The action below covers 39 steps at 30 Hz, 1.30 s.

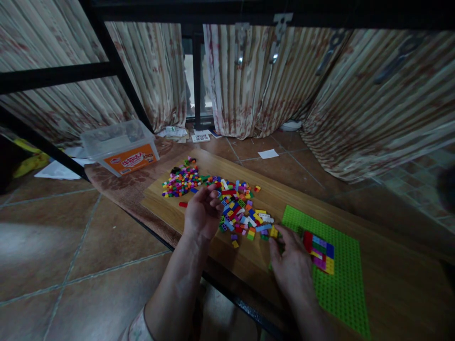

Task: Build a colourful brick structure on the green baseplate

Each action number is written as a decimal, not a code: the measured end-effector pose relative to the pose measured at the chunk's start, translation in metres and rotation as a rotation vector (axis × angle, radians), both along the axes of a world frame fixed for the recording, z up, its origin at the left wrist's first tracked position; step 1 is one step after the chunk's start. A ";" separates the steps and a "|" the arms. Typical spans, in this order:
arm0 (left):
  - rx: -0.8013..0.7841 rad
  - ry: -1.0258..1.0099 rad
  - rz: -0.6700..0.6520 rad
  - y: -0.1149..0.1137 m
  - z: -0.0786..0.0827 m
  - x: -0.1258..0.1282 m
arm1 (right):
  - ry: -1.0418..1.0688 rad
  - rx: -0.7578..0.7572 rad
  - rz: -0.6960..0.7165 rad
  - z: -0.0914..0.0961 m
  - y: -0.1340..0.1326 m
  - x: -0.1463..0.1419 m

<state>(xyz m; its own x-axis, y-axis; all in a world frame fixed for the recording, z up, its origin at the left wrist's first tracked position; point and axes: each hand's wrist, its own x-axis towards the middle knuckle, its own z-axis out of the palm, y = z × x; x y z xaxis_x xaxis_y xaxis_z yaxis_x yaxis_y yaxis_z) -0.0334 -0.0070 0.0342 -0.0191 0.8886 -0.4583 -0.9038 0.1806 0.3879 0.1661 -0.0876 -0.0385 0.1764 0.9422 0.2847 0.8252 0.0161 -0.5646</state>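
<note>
My left hand (203,210) hovers over the near side of a pile of mixed toy building bricks (236,206). Its palm faces up, the fingers loosely curled, and no brick shows in it. At the pile's right end, my right hand (293,260) has thumb and index fingertips at a yellow brick (273,232), seemingly pinched between them. Just right of that hand lies a green studded baseplate (343,284), partly covered by the hand. On it sits a flat patch of joined bricks (322,253) in red, blue, purple, yellow and other colours.
Smaller bricks (183,180) form another heap at the far left of the wooden board (213,163). Beyond it, a clear plastic box (121,147) with an orange label stands on a brown mat (103,175). Papers (268,154) lie on the tiled floor before striped curtains (249,80).
</note>
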 end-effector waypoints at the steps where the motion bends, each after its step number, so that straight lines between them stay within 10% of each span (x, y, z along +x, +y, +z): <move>1: 0.003 0.000 -0.006 0.000 0.000 -0.001 | 0.011 -0.006 -0.004 0.000 0.000 0.000; 39: -0.002 0.067 -0.121 -0.001 0.001 0.009 | -0.013 -0.087 0.043 0.010 -0.006 -0.009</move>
